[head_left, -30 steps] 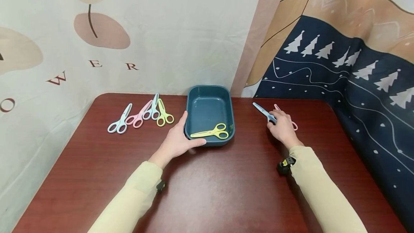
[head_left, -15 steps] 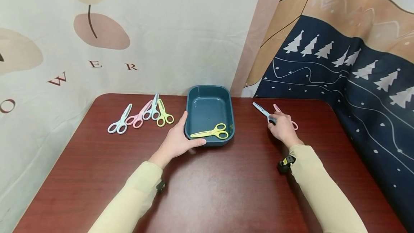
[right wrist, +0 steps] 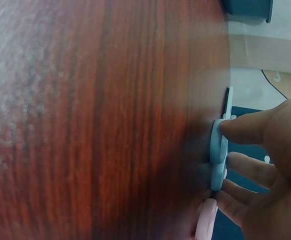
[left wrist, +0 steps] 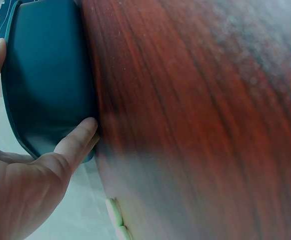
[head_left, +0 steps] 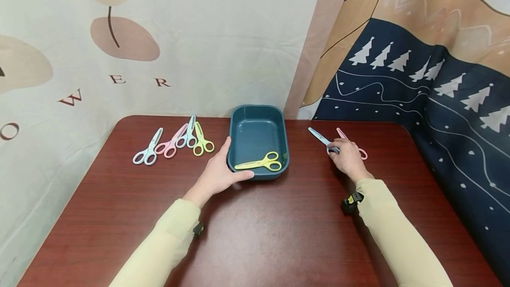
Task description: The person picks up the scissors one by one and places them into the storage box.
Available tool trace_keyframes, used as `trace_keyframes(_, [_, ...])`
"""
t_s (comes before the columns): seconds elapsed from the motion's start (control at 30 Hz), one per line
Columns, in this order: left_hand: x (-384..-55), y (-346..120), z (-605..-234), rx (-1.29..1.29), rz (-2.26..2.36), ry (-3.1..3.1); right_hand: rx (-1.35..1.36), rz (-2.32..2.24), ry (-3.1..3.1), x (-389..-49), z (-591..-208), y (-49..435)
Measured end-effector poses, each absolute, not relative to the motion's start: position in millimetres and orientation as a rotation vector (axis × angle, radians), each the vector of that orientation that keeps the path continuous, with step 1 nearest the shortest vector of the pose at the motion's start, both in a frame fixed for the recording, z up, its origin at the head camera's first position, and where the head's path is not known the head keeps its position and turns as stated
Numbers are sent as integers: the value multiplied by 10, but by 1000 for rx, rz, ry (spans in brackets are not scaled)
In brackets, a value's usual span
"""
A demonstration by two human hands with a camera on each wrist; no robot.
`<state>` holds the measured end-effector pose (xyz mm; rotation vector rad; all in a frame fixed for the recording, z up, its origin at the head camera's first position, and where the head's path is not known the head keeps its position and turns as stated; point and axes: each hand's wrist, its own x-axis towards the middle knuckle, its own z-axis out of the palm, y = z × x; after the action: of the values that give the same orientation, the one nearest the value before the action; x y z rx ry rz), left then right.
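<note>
A dark teal plastic bin stands at the back middle of the table. Yellow scissors lie in its near end. My left hand spans the bin's near left corner, thumb along the front and straight fingers against the left side, as the left wrist view also shows. At the right, my right hand pinches the handle of blue scissors, blades pointing back left. In the right wrist view the thumb touches the blue handle. Pink scissors lie partly hidden beneath that hand.
Left of the bin lie several scissors: light blue, pink, blue and green, some overlapping. A printed cloth hangs behind the reddish-brown table, and a dark tree-patterned cloth hangs at the right.
My right fingers have shifted the blue scissors slightly left, their handle now showing more beside the hand. The left hand and the bin stay in place.
</note>
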<state>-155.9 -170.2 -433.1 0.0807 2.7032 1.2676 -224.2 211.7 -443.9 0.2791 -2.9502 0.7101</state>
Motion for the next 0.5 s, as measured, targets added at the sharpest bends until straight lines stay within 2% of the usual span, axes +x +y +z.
trace_keyframes(0.5, [-1551, -1709, -4336, 79, 1275, 2692, 265, 768, -3008, -2271, -4402, 2072])
